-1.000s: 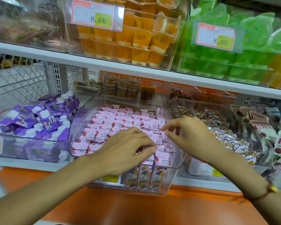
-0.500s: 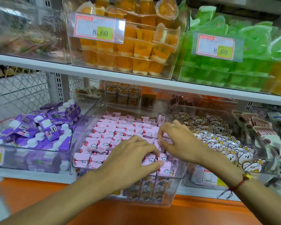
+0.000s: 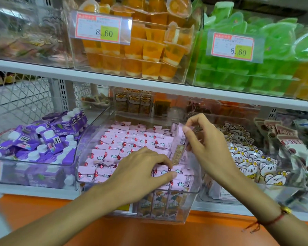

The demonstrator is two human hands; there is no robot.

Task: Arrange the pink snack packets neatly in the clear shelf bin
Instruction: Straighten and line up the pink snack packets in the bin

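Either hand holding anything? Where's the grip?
Right hand pinches an upright pink packet by its top edge. Left hand presses packets down in the clear bin.

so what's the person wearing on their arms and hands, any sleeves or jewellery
Both forearms are bare, with no sleeves in view. The right wrist carries a thin red string bracelet with a small gold bead and loose frayed ends. The left hand and right hand show no rings or gloves.
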